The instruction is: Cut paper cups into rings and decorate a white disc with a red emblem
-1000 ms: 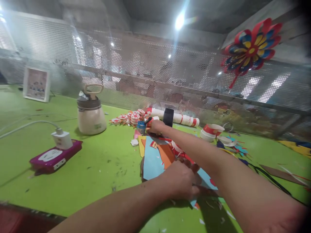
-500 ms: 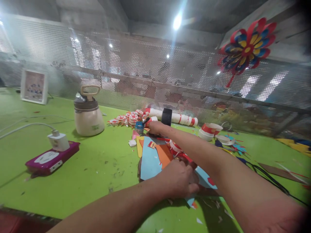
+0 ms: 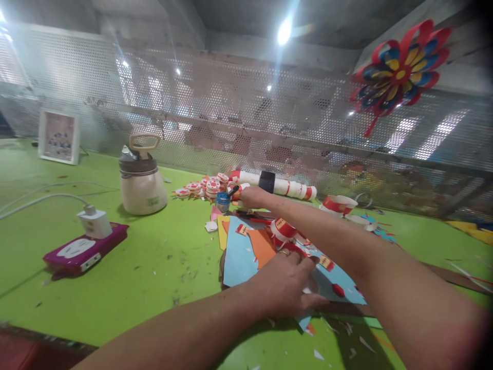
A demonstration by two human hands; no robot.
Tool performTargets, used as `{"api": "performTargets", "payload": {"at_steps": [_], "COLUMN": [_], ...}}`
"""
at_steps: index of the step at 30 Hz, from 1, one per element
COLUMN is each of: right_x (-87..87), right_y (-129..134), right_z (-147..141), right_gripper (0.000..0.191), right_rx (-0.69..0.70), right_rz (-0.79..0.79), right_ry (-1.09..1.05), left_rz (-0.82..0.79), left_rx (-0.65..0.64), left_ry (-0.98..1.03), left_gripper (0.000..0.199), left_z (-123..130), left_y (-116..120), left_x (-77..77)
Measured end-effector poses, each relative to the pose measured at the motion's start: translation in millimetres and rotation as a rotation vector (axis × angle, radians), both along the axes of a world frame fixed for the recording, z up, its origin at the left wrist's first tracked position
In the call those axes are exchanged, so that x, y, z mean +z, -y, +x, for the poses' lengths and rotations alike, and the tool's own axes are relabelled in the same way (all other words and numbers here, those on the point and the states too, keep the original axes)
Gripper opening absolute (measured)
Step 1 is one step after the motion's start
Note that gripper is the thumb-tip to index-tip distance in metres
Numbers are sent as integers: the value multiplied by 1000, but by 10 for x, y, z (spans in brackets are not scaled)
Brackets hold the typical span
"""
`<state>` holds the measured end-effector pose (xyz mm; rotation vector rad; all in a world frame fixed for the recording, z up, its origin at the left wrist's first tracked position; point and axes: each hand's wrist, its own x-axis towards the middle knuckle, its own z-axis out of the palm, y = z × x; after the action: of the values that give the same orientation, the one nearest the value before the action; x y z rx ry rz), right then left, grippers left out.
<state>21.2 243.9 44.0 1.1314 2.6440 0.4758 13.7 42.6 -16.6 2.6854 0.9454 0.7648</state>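
Observation:
My left hand (image 3: 290, 282) lies over a light blue paper sheet (image 3: 241, 262), thumb and fingers apart; a whitish thing beneath it is mostly hidden. Just beyond its fingers sits a red and white paper cup piece (image 3: 283, 229). An orange paper piece (image 3: 262, 246) lies on the blue sheet. My right hand (image 3: 254, 197) reaches across to the far side, its fingers curled down beside red and white paper pieces; what they hold, if anything, is hidden. Left of it stands a small blue jar (image 3: 222, 202) with a dark stick leaning out.
Red and white paper discs (image 3: 213, 186) are piled behind the jar, beside a long white and red roll (image 3: 292, 188). At left stand a beige jug (image 3: 142, 182) and a purple power strip (image 3: 87, 249). Cut cups (image 3: 337, 204) sit at right; a paper flower (image 3: 400, 74) hangs above.
My left thumb and fingers have spread apart, and more of the blue sheet shows to their right. My right hand has shifted slightly right in view, still at the far side.

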Motion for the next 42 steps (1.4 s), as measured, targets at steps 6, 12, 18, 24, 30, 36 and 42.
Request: {"api": "performTargets", "payload": {"at_steps": [6, 12, 18, 24, 30, 36, 42], "right_x": [443, 597, 207, -175, -290, -314, -344], "right_y": [165, 948, 1708, 1880, 1938, 1983, 2002], "right_z": [202, 823, 1512, 1760, 1766, 1816, 1827], "right_gripper": [27, 23, 28, 19, 23, 22, 21], "right_rx": [39, 136, 261, 435, 568, 513, 344], "right_rz": [91, 281, 501, 566, 517, 401, 224], "right_ry": [-80, -358, -651, -723, -661, -694, -1002], "left_rz": [-67, -248, -557, -881, -1113, -1184, -1145], "left_rx": [7, 86, 119, -35, -147, -123, 5], "left_ry": [30, 452, 793, 994, 1165, 1155, 1177], "left_gripper": [64, 37, 18, 42, 25, 19, 35], "left_z": [-5, -23, -29, 34, 65, 35, 44], "left_y": [23, 73, 55, 93, 81, 74, 49], "left_x": [36, 125, 247, 321, 293, 295, 289]}}
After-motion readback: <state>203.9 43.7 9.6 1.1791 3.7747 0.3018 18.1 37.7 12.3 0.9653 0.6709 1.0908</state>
